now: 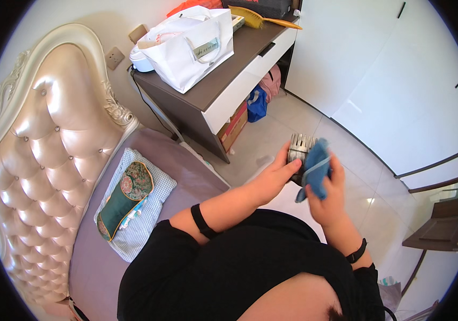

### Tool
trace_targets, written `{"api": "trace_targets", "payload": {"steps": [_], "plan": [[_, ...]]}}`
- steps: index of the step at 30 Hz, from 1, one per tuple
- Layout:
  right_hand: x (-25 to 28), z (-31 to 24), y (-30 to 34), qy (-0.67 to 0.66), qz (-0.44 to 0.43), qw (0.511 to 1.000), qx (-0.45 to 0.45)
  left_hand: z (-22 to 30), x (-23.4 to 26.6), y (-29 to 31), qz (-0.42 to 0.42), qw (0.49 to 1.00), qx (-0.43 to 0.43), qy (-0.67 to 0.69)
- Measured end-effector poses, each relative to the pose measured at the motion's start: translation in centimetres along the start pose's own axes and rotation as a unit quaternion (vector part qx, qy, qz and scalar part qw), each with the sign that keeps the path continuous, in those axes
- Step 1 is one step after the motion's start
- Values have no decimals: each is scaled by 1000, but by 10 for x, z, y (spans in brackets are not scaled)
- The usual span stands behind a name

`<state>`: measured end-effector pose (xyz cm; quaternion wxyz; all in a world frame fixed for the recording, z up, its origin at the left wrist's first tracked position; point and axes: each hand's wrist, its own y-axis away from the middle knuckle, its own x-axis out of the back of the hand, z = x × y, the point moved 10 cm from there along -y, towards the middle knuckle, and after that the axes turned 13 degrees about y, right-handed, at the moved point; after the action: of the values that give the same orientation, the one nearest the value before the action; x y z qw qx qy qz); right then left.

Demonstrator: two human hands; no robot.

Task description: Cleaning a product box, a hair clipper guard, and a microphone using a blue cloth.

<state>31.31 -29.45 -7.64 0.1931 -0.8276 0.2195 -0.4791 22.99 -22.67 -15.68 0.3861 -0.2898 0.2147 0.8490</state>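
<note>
Your 2 hands are close together before you: your left hand (281,172) grips a silvery slotted object (303,142), while your right hand (328,200) holds a blue cloth (317,166) at its right side. Beyond, 1 white bag (172,64) stands on the counter (215,88).

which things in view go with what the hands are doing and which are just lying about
In hand:
silvery slotted metal piece, held in the left hand
folded blue cloth with a pale edge, held in the right hand

Lying about:
white carrier bag with handles
yellow brush with a long handle
dark green patterned cushion with orange piping
</note>
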Motion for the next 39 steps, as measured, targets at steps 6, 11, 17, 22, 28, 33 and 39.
{"api": "trace_targets", "payload": {"steps": [6,11,17,22,28,33,39], "plan": [[0,-8,3,56,-5,997,52,8,-10,7,-57,998,25,-13],[-1,25,1,-110,9,988,-107,2,-14,13,-70,996,38,28],[11,-52,12,149,28,972,178,17,-12,20,-82,991,-10,-107],[11,-30,11,69,46,986,146,9,-12,25,-97,994,8,-54],[5,-6,10,-18,37,999,-29,12,-12,32,-51,998,19,-29],[0,-69,22,119,14,972,203,21,-7,32,-63,997,-50,-5],[13,-28,6,34,39,997,62,10,-17,38,-80,997,1,1]]}}
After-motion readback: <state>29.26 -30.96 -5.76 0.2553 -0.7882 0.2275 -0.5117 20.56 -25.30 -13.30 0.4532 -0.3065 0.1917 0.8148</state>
